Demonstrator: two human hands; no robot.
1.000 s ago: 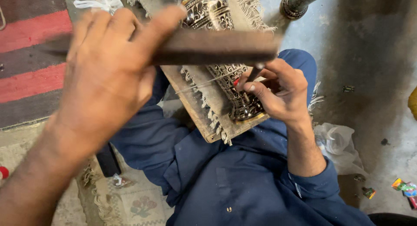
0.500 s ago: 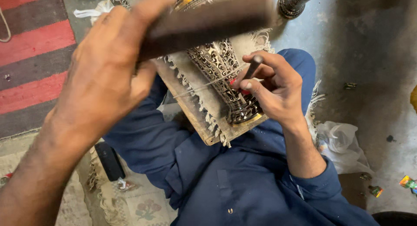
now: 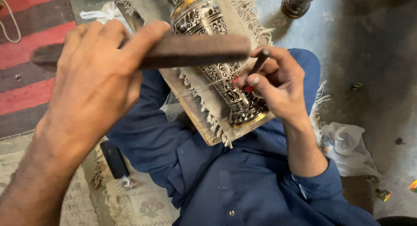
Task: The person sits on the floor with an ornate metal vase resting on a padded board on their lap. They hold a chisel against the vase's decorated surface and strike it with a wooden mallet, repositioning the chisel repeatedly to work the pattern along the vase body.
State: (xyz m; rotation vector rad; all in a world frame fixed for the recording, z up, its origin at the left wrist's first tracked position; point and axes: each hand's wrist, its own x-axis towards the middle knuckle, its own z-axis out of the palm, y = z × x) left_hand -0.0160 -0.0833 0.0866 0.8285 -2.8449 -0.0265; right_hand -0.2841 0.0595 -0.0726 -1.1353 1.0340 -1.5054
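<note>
My left hand [image 3: 95, 78] grips a dark wooden bar [image 3: 195, 50] held level, and its far end sits right at the top of a thin metal chisel [image 3: 260, 61]. My right hand [image 3: 278, 84] pinches that chisel, with the tip set against an engraved silver-and-black metal vase [image 3: 200, 17]. The vase lies on a fringed cloth [image 3: 247, 17] over a wooden board [image 3: 191, 108] that rests on my lap, which is clothed in blue. The chisel tip is hidden behind my fingers.
A red and grey striped rug [image 3: 21, 56] lies at the left. A black flat object [image 3: 114, 158] rests on a floral mat [image 3: 139, 204] by my leg. A clear plastic bag [image 3: 347, 143] lies on the concrete at right, and a round metal base [image 3: 297, 2] stands at the top.
Half a second ago the wooden bar was lifted and tilted above the vase. It has since come down level onto the head of the chisel. My right hand has kept its place.
</note>
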